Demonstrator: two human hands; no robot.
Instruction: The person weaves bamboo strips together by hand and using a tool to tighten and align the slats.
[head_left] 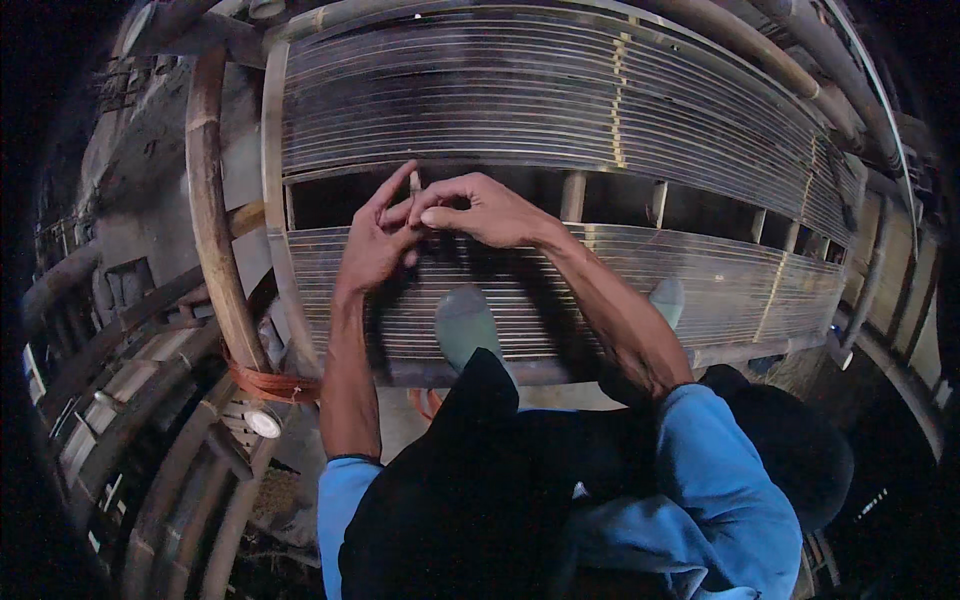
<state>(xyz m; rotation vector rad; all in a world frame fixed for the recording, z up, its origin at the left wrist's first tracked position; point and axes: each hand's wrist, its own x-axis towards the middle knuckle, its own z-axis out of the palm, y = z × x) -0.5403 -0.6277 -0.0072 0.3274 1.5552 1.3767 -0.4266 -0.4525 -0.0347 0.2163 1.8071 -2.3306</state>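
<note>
Inspector: Head view, far left first. Noted: curved bamboo pole [208, 200] standing upright beside the frame, bound low down with orange cord [268, 384].

Clerk: And next to that?

Inspector: Left hand [375, 240], raised over the gap between two banks of stretched threads [520, 100]. Index finger extended upward, remaining fingers curled in, touching the other hand. Nothing clearly held; any strand pinched too fine to tell.

Clerk: Centre?

Inspector: Right hand [480, 210], fingers narrowed to a pinch, thumb against fingertip, meeting the left hand at a small pale peg [415, 180] at the gap's upper edge. Contents of pinch not discernible.

Clerk: Below the hands?

Inspector: Lower thread bank [700, 290] running flat across the wooden frame [272, 180]; grey-green slipper [462, 325] resting on it, second one [668, 298] further right. Blue sleeves at lower edge.
</note>
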